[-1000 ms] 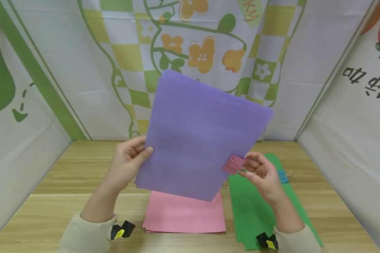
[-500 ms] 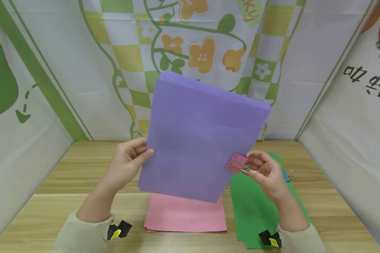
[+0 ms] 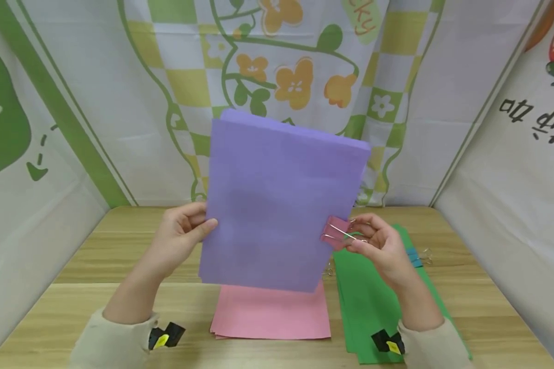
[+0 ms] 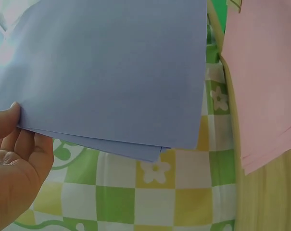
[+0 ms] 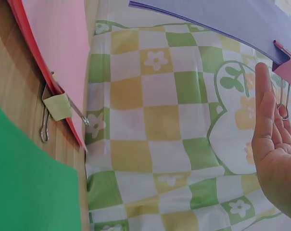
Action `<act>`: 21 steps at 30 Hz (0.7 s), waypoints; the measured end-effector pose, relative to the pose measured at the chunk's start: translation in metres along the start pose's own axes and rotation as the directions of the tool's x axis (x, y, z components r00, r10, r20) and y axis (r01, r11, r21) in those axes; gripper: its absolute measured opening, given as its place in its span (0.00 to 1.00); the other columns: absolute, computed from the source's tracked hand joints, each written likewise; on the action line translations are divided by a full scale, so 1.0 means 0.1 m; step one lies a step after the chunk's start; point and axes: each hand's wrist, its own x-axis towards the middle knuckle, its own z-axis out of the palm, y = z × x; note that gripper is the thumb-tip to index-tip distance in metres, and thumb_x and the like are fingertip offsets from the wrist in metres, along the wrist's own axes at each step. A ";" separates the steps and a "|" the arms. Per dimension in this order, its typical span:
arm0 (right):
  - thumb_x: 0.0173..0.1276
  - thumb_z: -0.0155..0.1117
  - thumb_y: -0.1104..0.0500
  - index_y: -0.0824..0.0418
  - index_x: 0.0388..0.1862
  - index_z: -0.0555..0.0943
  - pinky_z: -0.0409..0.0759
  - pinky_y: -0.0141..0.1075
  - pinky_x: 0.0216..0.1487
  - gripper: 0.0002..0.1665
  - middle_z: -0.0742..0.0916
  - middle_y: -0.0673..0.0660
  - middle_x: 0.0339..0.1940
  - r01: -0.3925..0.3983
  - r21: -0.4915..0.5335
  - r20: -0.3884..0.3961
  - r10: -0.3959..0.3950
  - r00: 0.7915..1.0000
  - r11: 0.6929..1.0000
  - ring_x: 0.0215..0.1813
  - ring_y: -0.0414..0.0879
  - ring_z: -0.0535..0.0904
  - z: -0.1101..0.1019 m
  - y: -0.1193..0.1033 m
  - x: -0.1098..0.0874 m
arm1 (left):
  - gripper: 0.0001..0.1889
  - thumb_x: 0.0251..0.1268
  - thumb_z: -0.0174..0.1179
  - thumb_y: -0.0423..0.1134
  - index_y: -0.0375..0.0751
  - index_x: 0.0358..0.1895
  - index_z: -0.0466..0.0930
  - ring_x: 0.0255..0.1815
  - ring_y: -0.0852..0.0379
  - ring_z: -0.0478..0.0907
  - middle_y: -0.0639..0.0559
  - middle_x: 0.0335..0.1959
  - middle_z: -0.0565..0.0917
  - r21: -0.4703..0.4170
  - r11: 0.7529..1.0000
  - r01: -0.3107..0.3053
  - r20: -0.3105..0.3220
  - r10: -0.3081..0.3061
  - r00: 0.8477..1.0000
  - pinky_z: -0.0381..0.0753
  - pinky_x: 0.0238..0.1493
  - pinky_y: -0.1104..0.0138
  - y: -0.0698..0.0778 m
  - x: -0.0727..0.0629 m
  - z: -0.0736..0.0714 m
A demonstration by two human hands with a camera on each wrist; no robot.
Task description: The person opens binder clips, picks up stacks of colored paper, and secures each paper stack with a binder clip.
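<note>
A stack of purple paper is held up above the table, tilted slightly. My left hand pinches its left edge, thumb in front and fingers behind; the left wrist view shows the thumb on the purple sheet. On the lower right edge of the stack sits a pink binder clip with wire handles sticking out. My right hand holds the clip by these handles between thumb and fingers. In the right wrist view the fingers lie along a wire handle. Along the top, the sheets do not line up.
Pink paper lies on the wooden table below the purple stack, with a yellowish binder clip on its edge. To the right lies green paper with a blue binder clip. A patterned cloth hangs behind.
The front purple sheets have slid apart from the back ones at the top. Both hands have shifted a little left with the stack, which now leans less.
</note>
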 end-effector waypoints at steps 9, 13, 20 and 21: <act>0.70 0.55 0.73 0.59 0.54 0.74 0.86 0.32 0.45 0.17 0.86 0.47 0.47 -0.069 -0.034 0.006 0.069 0.998 0.997 0.39 0.45 0.89 0.06 0.03 0.09 | 0.16 0.73 0.52 0.25 0.18 0.58 0.73 0.40 0.66 0.86 0.68 0.39 0.88 0.033 0.999 0.021 -0.020 -0.021 1.000 0.87 0.41 0.71 -0.06 -0.03 -0.10; 0.70 0.56 0.71 0.58 0.54 0.73 0.86 0.32 0.44 0.17 0.86 0.47 0.47 -0.120 -0.056 -0.005 0.120 0.993 0.991 0.37 0.45 0.89 0.09 0.05 0.14 | 0.16 0.73 0.52 0.26 0.17 0.58 0.72 0.39 0.66 0.86 0.68 0.39 0.88 0.038 0.999 0.035 -0.026 -0.034 0.999 0.87 0.41 0.71 -0.10 -0.04 -0.14; 0.70 0.58 0.68 0.64 0.57 0.71 0.87 0.32 0.42 0.17 0.84 0.48 0.46 -0.204 -0.055 -0.028 0.203 0.979 0.977 0.36 0.47 0.90 0.16 0.11 0.23 | 0.17 0.75 0.52 0.28 0.21 0.60 0.72 0.40 0.66 0.86 0.69 0.41 0.87 0.075 0.995 0.069 -0.041 -0.066 0.997 0.87 0.40 0.71 -0.17 -0.06 -0.23; 0.70 0.58 0.68 0.64 0.57 0.71 0.87 0.32 0.42 0.18 0.84 0.48 0.46 -0.212 -0.051 -0.032 0.210 0.977 0.976 0.36 0.46 0.89 0.17 0.13 0.25 | 0.17 0.75 0.52 0.29 0.22 0.61 0.72 0.40 0.66 0.86 0.69 0.41 0.87 0.080 0.994 0.075 -0.042 -0.072 0.997 0.87 0.40 0.71 -0.18 -0.07 -0.25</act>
